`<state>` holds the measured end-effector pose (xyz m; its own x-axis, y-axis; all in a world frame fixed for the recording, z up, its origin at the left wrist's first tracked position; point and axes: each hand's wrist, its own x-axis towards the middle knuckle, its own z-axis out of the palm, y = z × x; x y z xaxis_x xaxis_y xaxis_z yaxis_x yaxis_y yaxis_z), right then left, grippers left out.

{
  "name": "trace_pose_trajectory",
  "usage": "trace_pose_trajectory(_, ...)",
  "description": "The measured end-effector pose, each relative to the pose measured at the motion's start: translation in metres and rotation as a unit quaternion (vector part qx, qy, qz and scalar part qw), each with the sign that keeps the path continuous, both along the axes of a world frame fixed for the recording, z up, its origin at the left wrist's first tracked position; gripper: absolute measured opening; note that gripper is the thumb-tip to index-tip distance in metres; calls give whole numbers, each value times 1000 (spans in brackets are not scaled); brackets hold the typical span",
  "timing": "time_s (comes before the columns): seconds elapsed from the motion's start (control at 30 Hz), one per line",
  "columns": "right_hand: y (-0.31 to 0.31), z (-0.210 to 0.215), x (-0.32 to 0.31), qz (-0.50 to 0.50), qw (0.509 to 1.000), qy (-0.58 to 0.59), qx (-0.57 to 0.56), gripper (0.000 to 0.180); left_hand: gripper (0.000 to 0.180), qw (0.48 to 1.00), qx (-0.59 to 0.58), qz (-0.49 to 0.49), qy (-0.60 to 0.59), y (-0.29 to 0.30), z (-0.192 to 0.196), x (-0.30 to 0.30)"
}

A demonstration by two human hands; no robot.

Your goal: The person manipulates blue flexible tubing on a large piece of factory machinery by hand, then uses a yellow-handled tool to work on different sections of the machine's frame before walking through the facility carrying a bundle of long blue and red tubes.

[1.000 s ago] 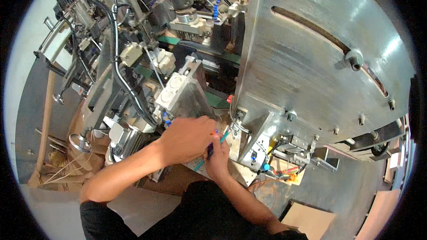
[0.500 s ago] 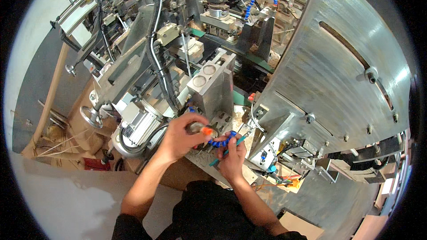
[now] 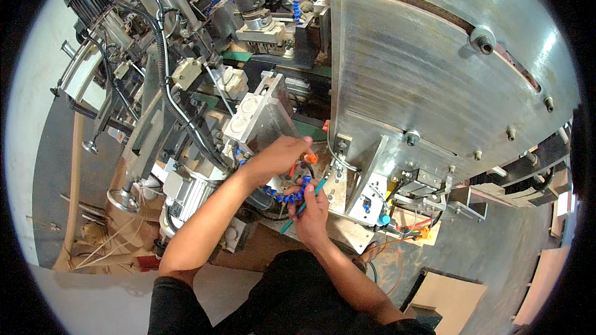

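Observation:
My left hand (image 3: 280, 159) is closed, reaching forward over the machine base, with an orange-tipped piece (image 3: 311, 158) at its fingertips; the rest of that piece is hidden by the hand. Just below and to the right, my right hand (image 3: 312, 217) is closed around a thin teal stick (image 3: 303, 205) that slants up to the right. A blue segmented flexible hose (image 3: 284, 198) curves from under my left forearm to the right hand's fingertips, where its end stands up. A small red part (image 3: 292, 170) shows beneath the left hand.
A large slotted metal plate (image 3: 422, 68) rises on the right. Ahead stands a metal block with round recesses (image 3: 248, 111). A motor (image 3: 186, 192) and a handwheel (image 3: 123, 200) are on the left. Wires and fittings (image 3: 413, 226) lie at lower right, near cardboard (image 3: 447, 301).
My left hand has moved forward and right, carrying the orange-tipped piece away from the blue hose. My right hand keeps the teal stick. The view has shifted to the right.

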<state>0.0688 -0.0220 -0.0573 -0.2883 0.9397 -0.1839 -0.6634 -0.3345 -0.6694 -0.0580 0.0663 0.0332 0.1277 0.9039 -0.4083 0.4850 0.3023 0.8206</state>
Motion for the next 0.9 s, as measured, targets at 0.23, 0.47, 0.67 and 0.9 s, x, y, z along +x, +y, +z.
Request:
trace_pose_trajectory(0.23, 4, 3, -4, -10, 999, 13, -33, 31, 18, 961, 243, -32, 126, 6, -23, 1)
trace_pose_trajectory(0.47, 9, 7, -7, -34, 998, 2, -46, 28, 15, 906, 386, -104, 142, 16, -12, 3)
trace_pose_trajectory(0.67, 13, 10, -4, -37, 998, -17, -53, 26, 21, 926, 327, -115, 151, 13, -8, 17)
trace_pose_trajectory(0.9, 15, 13, -11, -56, 994, -52, -82, 27, 23, 908, 375, -20, 185, 8, -26, 14)
